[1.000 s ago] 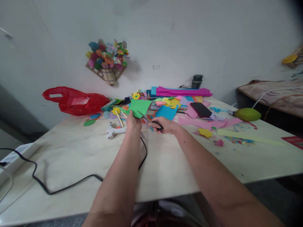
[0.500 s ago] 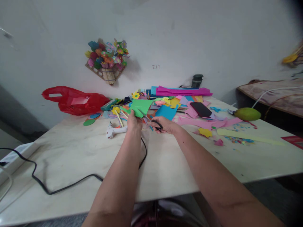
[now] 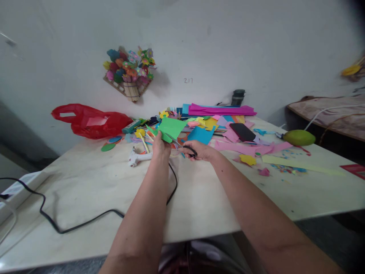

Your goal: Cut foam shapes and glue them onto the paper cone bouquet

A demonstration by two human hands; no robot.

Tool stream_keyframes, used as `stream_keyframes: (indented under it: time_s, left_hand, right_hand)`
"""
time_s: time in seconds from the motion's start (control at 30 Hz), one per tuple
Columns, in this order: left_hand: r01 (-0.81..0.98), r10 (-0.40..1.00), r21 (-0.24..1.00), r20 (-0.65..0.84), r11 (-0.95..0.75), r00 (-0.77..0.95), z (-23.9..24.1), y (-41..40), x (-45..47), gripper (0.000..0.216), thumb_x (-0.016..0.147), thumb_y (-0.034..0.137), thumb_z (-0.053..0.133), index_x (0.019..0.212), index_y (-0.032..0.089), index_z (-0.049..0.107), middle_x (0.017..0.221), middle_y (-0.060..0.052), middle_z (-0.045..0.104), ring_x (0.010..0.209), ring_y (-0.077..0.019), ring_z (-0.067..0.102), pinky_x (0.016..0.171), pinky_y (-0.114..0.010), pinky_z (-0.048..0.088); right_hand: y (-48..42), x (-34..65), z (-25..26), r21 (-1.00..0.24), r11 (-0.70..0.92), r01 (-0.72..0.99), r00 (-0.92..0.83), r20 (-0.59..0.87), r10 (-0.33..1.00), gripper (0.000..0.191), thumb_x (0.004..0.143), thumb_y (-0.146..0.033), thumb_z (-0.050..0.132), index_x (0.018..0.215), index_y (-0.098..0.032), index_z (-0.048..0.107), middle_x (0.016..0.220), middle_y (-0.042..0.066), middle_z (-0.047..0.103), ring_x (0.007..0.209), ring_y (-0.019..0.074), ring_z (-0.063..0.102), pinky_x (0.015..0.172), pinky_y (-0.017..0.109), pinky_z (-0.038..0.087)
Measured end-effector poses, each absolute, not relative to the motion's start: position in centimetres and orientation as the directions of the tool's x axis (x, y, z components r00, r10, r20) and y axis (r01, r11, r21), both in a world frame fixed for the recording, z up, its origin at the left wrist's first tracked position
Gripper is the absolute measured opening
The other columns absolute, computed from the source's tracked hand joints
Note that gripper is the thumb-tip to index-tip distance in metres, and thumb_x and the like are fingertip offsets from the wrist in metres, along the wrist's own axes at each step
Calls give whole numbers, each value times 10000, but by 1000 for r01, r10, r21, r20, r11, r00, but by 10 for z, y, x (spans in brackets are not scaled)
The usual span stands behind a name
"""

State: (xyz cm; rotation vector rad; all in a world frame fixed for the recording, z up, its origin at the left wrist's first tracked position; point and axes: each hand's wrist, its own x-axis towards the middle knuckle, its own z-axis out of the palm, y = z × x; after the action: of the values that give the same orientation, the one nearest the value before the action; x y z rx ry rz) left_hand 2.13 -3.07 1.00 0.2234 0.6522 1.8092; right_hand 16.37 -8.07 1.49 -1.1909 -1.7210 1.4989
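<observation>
My left hand (image 3: 162, 146) is closed on a piece of green paper (image 3: 173, 126), which it holds up above the table. In my right hand (image 3: 198, 151) is a pair of scissors (image 3: 189, 148) with dark handles. Their blades reach left into the lower part of the green sheet, close to my left fingers. A white hot glue gun (image 3: 138, 158) lies just left of my left wrist, partly covered by it. Behind the scissors lies a blue sheet of paper (image 3: 201, 134). Yellow paper flowers and thin sticks sit beyond my left hand.
A red plastic bag (image 3: 94, 121) lies at the back left. A dark phone (image 3: 242, 132) rests among paper scraps, left of a green mango-shaped object (image 3: 299, 137). A black cord (image 3: 82, 227) crosses the left side from a power strip (image 3: 25, 186). Magenta paper (image 3: 221, 110) lies along the back.
The scissor blades have closed further on the green paper. The paper has tilted, its upper part now standing apart from the lower strip at the cut. Both hands stay nearly in place.
</observation>
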Motion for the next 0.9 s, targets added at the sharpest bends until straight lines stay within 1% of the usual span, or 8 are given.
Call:
stream_keyframes:
  time_s: [0.17, 0.3, 0.53, 0.6, 0.7, 0.73, 0.8, 0.9]
  left_hand:
    - [-808, 939, 566, -165, -162, -303, 10, -31, 20, 139, 898, 203, 506, 960, 175, 627, 841, -37, 703, 762, -142, 669, 689, -243, 516]
    - [-804, 944, 580, -171, -135, -282, 11, -31, 19, 145, 899, 203, 502, 961, 170, 629, 844, -37, 702, 721, -135, 660, 678, -249, 513]
    - [-787, 947, 606, -174, -115, -272, 10, -31, 16, 174, 890, 218, 514, 1025, 186, 619, 870, -45, 703, 741, -148, 666, 724, -281, 526]
    - [-790, 951, 604, -172, -104, -257, 10, -31, 16, 160, 886, 214, 515, 1004, 184, 619, 843, -42, 699, 737, -151, 663, 736, -291, 529]
    - [-787, 949, 607, -169, -112, -265, 9, -31, 16, 100, 876, 208, 533, 922, 181, 618, 791, -28, 684, 714, -144, 655, 719, -280, 530]
    - [-778, 946, 616, -165, -123, -280, 8, -30, 16, 94, 878, 227, 537, 899, 181, 617, 777, -27, 678, 711, -143, 654, 706, -272, 529]
    - [-738, 937, 656, -136, -158, -321, 7, -28, 15, 148, 884, 311, 539, 878, 185, 617, 758, -32, 670, 720, -148, 652, 680, -262, 528]
    - [-622, 917, 761, -93, -186, -388, 6, -26, 10, 271, 855, 446, 553, 851, 183, 623, 732, -47, 651, 718, -167, 647, 653, -273, 529]
  right_hand:
    - [-80, 164, 15, -970, -57, 235, -447, -160, 880, 197, 838, -223, 604, 710, -165, 465, 460, -63, 483, 323, 36, 391, 302, 132, 235]
    - [-77, 164, 12, -974, -95, 207, -457, -182, 870, 171, 838, -211, 580, 714, -166, 471, 452, -59, 480, 326, 39, 371, 315, 140, 252]
    - [-75, 165, 10, -973, -97, 209, -479, -189, 857, 173, 845, -196, 550, 698, -171, 463, 450, -51, 484, 335, 48, 376, 321, 143, 265]
    - [-77, 164, 12, -973, -100, 209, -483, -192, 855, 180, 847, -178, 541, 689, -172, 454, 443, -52, 477, 333, 48, 371, 322, 144, 271]
    - [-80, 164, 15, -968, -93, 233, -474, -197, 858, 182, 852, -185, 548, 694, -170, 457, 457, -50, 491, 335, 47, 384, 319, 141, 265]
    - [-81, 163, 15, -966, -83, 243, -469, -192, 862, 185, 850, -194, 561, 697, -169, 460, 461, -51, 493, 337, 46, 390, 320, 139, 267]
    - [-81, 163, 14, -965, -64, 255, -462, -180, 868, 194, 829, -210, 606, 701, -169, 466, 457, -58, 488, 336, 44, 394, 323, 136, 274]
    - [-79, 162, 12, -968, -62, 243, -444, -168, 880, 204, 801, -217, 639, 698, -171, 469, 446, -68, 472, 330, 45, 387, 318, 138, 273]
